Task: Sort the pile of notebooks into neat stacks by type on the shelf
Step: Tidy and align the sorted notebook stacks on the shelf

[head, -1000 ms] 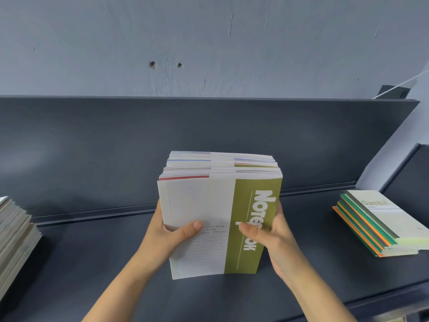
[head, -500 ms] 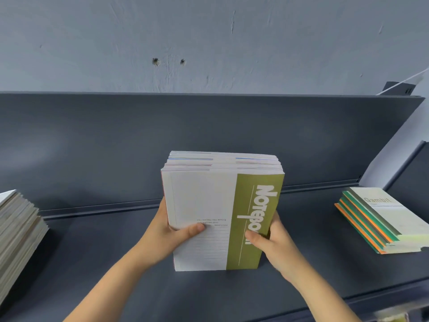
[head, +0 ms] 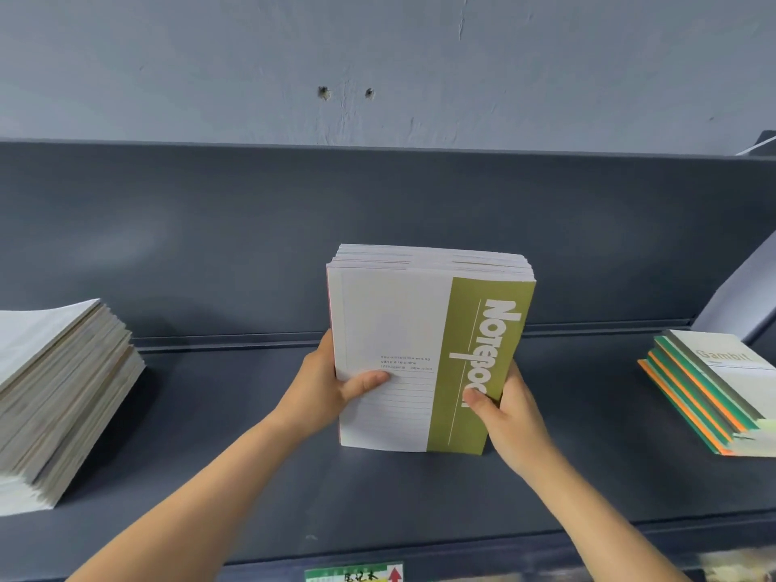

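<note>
Where the right hand (head: 511, 417) grips notebooks (head: 394, 321), lettering (head: 497, 333) hides.

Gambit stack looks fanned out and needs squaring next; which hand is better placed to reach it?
Right, probably. The right hand grips the right edge of the upright bundle, on the side facing the Gambit stack; the left hand would have to cross the bundle.

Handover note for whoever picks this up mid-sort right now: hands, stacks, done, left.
Left hand: grips the olive Notebook bundle at its left edge, thumb on the cover.
Right hand: grips its right edge.
The bundle stands upright at the middle of the shelf; contact with it is unclear.
Done: pale stack lies at left, Gambit stack at right, both with stepped edges.
Left: probably lay the bundle flat and square the stacks.
</note>
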`<state>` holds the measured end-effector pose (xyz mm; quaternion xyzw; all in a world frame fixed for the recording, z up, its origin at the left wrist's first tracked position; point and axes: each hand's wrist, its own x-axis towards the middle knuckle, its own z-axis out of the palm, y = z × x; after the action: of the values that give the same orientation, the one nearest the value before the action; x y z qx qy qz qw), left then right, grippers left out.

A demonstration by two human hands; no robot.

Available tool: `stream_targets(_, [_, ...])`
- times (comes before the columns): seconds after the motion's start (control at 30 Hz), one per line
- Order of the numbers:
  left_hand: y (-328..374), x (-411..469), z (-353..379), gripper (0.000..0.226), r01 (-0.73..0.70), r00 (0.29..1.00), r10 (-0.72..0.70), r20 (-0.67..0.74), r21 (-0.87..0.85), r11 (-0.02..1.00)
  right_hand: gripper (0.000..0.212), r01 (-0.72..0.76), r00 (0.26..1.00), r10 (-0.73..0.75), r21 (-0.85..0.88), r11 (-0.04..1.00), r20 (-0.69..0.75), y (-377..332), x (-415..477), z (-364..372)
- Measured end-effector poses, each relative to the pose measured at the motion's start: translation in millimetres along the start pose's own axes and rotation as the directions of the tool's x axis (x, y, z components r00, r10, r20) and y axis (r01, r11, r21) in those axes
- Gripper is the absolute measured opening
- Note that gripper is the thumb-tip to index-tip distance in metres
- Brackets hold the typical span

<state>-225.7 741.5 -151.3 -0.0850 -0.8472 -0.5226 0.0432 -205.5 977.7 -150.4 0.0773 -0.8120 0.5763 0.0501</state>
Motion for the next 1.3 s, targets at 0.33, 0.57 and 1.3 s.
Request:
stream_targets(0.33, [27.9,-19.4,-54.1,0.043,0.431,0.900,-0.433,-0.046,-0.038,0.901,0.023,-0.369,0.902,0.280,0.249,0.896,0.329,-27.9,25.6,27.1])
stream_targets(0.57, [-21.0,-21.3,-72.2,0.073,0.730,0.680,-0.729,-0.075,-0.022,0.683,0.038,-0.610,0.754,0.552,0.068,0.789,0.356,-16.8,31.0,79.2])
stream_targets(1.3, [-88.7,-17.4,-110.3,0.071,0.540,0.773,-0.632,0.058,0.464,0.703,0.030,-0.623,0.728,0.650,-0.186,0.760,0.218,-34.4,33.6,149.3])
